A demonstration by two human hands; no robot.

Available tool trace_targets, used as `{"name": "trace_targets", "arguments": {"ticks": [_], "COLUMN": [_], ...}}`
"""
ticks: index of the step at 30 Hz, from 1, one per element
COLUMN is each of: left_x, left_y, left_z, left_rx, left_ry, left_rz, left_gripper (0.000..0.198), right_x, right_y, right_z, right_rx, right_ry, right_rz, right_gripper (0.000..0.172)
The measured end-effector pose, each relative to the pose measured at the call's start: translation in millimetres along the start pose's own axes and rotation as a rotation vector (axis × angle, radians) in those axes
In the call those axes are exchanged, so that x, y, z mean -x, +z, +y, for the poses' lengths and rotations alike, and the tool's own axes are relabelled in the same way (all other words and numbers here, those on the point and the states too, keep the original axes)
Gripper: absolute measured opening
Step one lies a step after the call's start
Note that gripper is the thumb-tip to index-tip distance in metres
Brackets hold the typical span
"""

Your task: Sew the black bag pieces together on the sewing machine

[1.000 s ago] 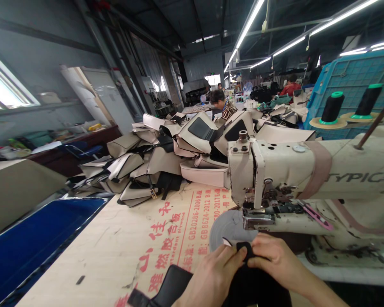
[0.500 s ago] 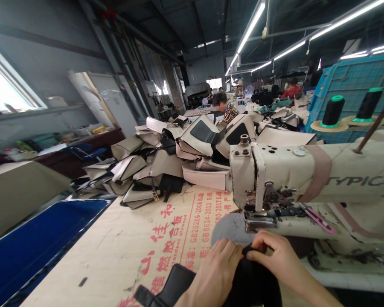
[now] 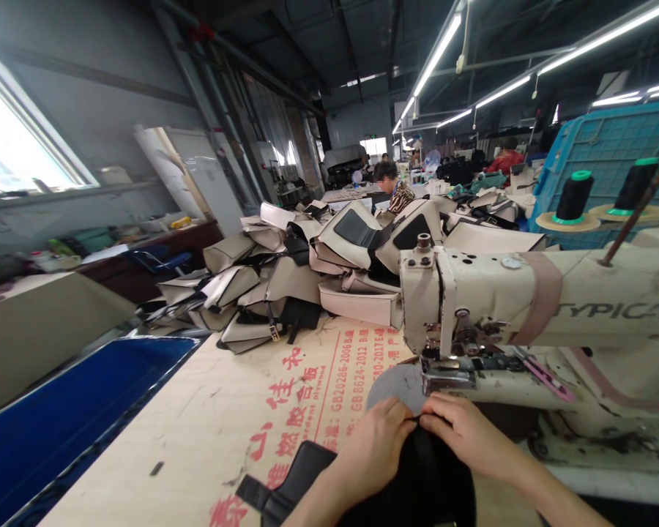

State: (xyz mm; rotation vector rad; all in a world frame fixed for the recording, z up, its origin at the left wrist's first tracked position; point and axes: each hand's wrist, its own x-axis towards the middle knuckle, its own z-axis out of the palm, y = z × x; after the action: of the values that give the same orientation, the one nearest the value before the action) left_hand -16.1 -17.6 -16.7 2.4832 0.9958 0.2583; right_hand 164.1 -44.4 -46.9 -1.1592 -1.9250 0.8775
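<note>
A black bag piece (image 3: 433,476) hangs from both hands in front of the sewing machine (image 3: 483,293). My left hand (image 3: 376,443) pinches its top edge from the left, and my right hand (image 3: 458,428) grips the same edge just beside it. The fingertips of the two hands nearly meet, right below the machine's presser area. A black flap with a strap (image 3: 299,479) lies on the plywood table to the left, partly behind my left forearm.
Beige and black bags (image 3: 285,282) are heaped behind the plywood table (image 3: 198,424). A blue bin (image 3: 88,432) stands at the left. Black thread cones (image 3: 575,197) and a blue crate (image 3: 631,146) are at the right. A person (image 3: 395,187) sits farther back.
My right hand has lowered its raised fingers and closed in beside my left hand on the black edge. The view has shifted slightly, moving the scene a little to the right.
</note>
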Motion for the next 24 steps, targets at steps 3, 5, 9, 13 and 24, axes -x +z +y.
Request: {"name": "trace_targets", "arguments": {"ticks": [3,5,9,13,24], "left_x": [-1.5,-2.2,3.7,17.6,-12.5], "left_y": [-1.3,-3.2,-11.8,-12.3,-37.4], "left_z": [1.1,3.5,6.6,-1.5,-30.0], "left_rx": [0.053,0.068,0.081,0.009,-0.027], "left_ry": [-0.005,-0.005,-0.038,-0.095,0.125], "left_rz": [-0.012,0.000,0.011,-0.020,-0.356], "left_gripper": [0.022,0.023,0.023,0.032,0.037], "right_x": [-0.4,1.5,8.6,14.5,9.8], "right_y": [0.4,3.2,12.3,18.1,13.3], "right_z": [-1.0,1.4,10.6,16.9,13.8], "right_rx": [-0.018,0.023,0.148,0.175,0.156], "right_ry": [-0.017,-0.030,-0.023,-0.039,0.025], "right_rz": [-0.019,0.006,0.121,0.195,0.213], "right_gripper": [0.015,0.017,0.026,0.027,0.033]}}
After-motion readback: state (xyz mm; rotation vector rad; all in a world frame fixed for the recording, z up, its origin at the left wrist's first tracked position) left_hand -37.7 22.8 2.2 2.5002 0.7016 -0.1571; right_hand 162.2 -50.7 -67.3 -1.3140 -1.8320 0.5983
